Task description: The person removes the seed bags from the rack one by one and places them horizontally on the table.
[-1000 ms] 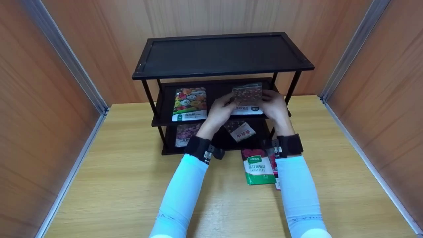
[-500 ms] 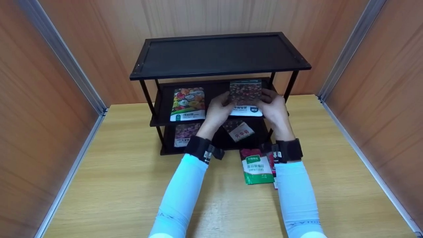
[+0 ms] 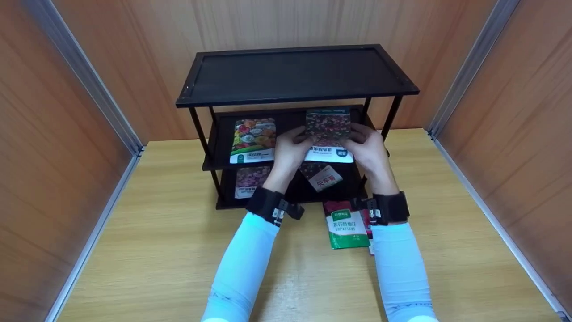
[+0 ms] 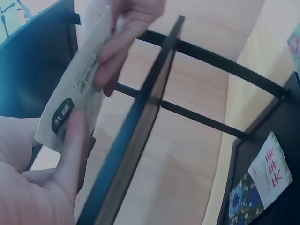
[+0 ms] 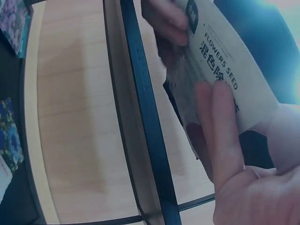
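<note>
A seed packet (image 3: 327,126) is held between both hands, in front of the right part of the middle shelf (image 3: 286,117) of a black rack (image 3: 295,76). Its left edge is pinched by the left hand (image 3: 289,151), the thumb being laid on the flower picture and the fingers (image 4: 77,129) being pressed against the printed face behind. The right edge is gripped in the same way by the right hand (image 3: 368,147): in the right wrist view, two fingers (image 5: 225,117) are set close together, nearly straight, across the black lettering, with the packet clamped between them and the thumb. At each side the gap between thumb and fingers is filled only by the thin packet.

The packet is tilted, its flower picture turned toward the head camera, and the lettering on its white lower strip is seen upside down. Whether the shelf board is touched by its lower edge cannot be told.

Near the left hand, a packet with a bright flower picture (image 3: 254,138) is laid on the same shelf. On the bottom shelf, below the hands, a purple-flowered packet (image 3: 251,180) and a slanted packet (image 3: 325,178) are placed. On the table (image 3: 147,250), a green and white packet (image 3: 347,230) is overlapped with a red one, which is partly hidden by the right wristband (image 3: 391,209).
</note>
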A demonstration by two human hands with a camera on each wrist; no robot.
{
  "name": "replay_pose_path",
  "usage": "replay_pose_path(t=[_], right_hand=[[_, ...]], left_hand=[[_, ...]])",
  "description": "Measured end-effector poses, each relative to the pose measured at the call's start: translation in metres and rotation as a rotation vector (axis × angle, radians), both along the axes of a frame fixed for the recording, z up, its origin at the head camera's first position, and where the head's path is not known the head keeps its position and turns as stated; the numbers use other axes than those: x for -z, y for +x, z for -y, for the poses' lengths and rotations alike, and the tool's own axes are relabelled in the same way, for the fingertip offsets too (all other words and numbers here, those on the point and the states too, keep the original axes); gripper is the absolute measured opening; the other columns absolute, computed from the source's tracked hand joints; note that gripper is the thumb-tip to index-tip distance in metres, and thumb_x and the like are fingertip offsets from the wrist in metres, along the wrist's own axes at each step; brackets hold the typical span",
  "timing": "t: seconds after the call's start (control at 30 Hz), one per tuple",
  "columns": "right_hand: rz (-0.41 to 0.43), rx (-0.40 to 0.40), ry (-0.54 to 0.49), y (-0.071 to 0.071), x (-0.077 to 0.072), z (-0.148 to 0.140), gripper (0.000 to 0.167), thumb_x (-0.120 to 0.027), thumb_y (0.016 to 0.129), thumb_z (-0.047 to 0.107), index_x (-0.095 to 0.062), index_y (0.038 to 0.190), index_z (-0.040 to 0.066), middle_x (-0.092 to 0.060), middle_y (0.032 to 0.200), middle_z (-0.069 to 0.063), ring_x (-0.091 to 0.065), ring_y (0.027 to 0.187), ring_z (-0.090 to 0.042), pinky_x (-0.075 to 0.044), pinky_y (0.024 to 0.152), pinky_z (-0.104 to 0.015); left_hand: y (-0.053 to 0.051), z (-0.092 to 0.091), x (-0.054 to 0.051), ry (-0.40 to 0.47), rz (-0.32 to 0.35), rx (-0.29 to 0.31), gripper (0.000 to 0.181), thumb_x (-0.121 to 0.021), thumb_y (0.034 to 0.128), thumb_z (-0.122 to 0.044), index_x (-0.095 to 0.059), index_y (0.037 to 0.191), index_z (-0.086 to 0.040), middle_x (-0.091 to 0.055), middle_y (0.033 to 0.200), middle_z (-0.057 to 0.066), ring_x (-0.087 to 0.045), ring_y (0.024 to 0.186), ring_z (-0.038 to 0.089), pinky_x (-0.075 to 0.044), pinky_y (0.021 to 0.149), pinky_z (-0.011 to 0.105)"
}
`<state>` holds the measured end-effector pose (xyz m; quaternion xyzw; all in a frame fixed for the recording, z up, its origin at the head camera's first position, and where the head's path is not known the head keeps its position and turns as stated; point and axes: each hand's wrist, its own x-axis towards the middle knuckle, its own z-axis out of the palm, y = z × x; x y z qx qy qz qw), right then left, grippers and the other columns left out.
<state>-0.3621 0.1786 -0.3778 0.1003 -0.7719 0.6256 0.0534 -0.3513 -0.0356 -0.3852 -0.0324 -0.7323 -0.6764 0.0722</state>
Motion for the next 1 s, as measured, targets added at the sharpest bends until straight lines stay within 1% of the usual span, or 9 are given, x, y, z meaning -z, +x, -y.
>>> replay_pose_path(t=[0.03, 0.13, 0.2, 0.27, 0.4, 0.6, 0.77, 0.9, 1.0], right_hand=[[-0.006, -0.008, -0.01, 0.001, 0.001, 0.001, 0.062, -0.067, 0.095, 0.011, -0.044, 0.15, -0.004, -0.062, 0.134, -0.022, -0.056, 0.096, -0.019, -0.048, 0.076, -0.024], [0.009, -0.014, -0.055, 0.008, -0.002, 0.006, 0.06, -0.066, 0.097, 0.013, -0.044, 0.15, -0.006, -0.059, 0.139, -0.024, -0.059, 0.11, -0.023, -0.051, 0.087, -0.026], [0.034, -0.004, -0.093, 0.01, -0.002, 0.009, 0.059, -0.065, 0.099, 0.018, -0.044, 0.15, -0.006, -0.059, 0.138, -0.023, -0.061, 0.111, -0.024, -0.053, 0.089, -0.027], [0.065, 0.01, -0.135, 0.012, -0.002, 0.013, 0.058, -0.063, 0.102, 0.024, -0.045, 0.149, -0.006, -0.06, 0.135, -0.024, -0.066, 0.109, -0.023, -0.056, 0.089, -0.029], [0.104, 0.023, -0.185, 0.013, 0.004, 0.013, 0.057, -0.059, 0.104, 0.031, -0.048, 0.148, -0.004, -0.062, 0.128, -0.02, -0.07, 0.083, -0.016, -0.06, 0.074, -0.028], [0.126, -0.008, -0.219, 0.017, 0.009, 0.018, 0.053, -0.058, 0.105, 0.027, -0.049, 0.147, -0.004, -0.061, 0.133, -0.022, -0.071, 0.076, -0.015, -0.061, 0.073, -0.029], [0.105, -0.038, -0.205, 0.019, 0.015, 0.028, 0.049, -0.058, 0.106, 0.027, -0.053, 0.144, -0.004, -0.066, 0.116, -0.017, -0.07, 0.074, -0.015, -0.061, 0.07, -0.03], [0.077, -0.051, -0.185, 0.02, 0.02, 0.031, 0.045, -0.059, 0.105, 0.024, -0.056, 0.141, -0.004, -0.064, 0.095, -0.006, -0.058, 0.068, -0.012, -0.054, 0.06, -0.024], [0.061, -0.065, -0.194, 0.02, 0.024, 0.033, 0.041, -0.06, 0.104, 0.021, -0.059, 0.138, -0.003, -0.064, 0.09, -0.006, -0.055, 0.067, -0.012, -0.052, 0.057, -0.023]], left_hand=[[0.002, 0.001, 0.0, 0.004, -0.004, -0.008, 0.054, -0.072, 0.0969, -0.017, -0.055, 0.146, -0.003, -0.07, 0.125, 0.013, -0.067, 0.113, 0.021, -0.056, 0.092, 0.034], [0.008, 0.002, -0.001, 0.018, -0.002, -0.023, 0.051, -0.074, 0.0953, -0.016, -0.059, 0.142, -0.003, -0.069, 0.126, 0.012, -0.067, 0.112, 0.02, -0.056, 0.091, 0.034], [0.012, 0.005, -0.001, 0.031, 0.008, -0.028, 0.05, -0.074, 0.0946, -0.015, -0.06, 0.141, -0.003, -0.069, 0.126, 0.013, -0.066, 0.113, 0.021, -0.056, 0.092, 0.034], [0.018, 0.008, 0.0, 0.042, 0.02, -0.033, 0.05, -0.075, 0.0938, -0.015, -0.061, 0.14, -0.003, -0.069, 0.125, 0.013, -0.066, 0.113, 0.021, -0.056, 0.093, 0.034], [0.03, 0.017, 0.007, 0.074, 0.032, -0.024, 0.052, -0.075, 0.0931, -0.014, -0.059, 0.141, -0.001, -0.073, 0.116, 0.013, -0.068, 0.109, 0.023, -0.057, 0.091, 0.035], [0.047, 0.028, 0.016, 0.094, 0.05, -0.036, 0.05, -0.075, 0.0934, -0.013, -0.061, 0.14, -0.001, -0.075, 0.103, 0.009, -0.069, 0.096, 0.021, -0.055, 0.08, 0.03], [0.058, 0.031, 0.023, 0.085, 0.072, -0.065, 0.049, -0.075, 0.0926, -0.012, -0.062, 0.138, -0.001, -0.075, 0.099, 0.008, -0.068, 0.09, 0.019, -0.053, 0.074, 0.027], [0.064, 0.033, 0.025, 0.081, 0.074, -0.077, 0.049, -0.076, 0.0916, -0.012, -0.063, 0.138, -0.002, -0.074, 0.094, 0.007, -0.067, 0.086, 0.018, -0.05, 0.07, 0.026], [0.066, 0.033, 0.026, 0.072, 0.084, -0.085, 0.048, -0.077, 0.0911, -0.013, -0.064, 0.137, -0.004, -0.074, 0.091, 0.007, -0.065, 0.083, 0.017, -0.047, 0.066, 0.026]])
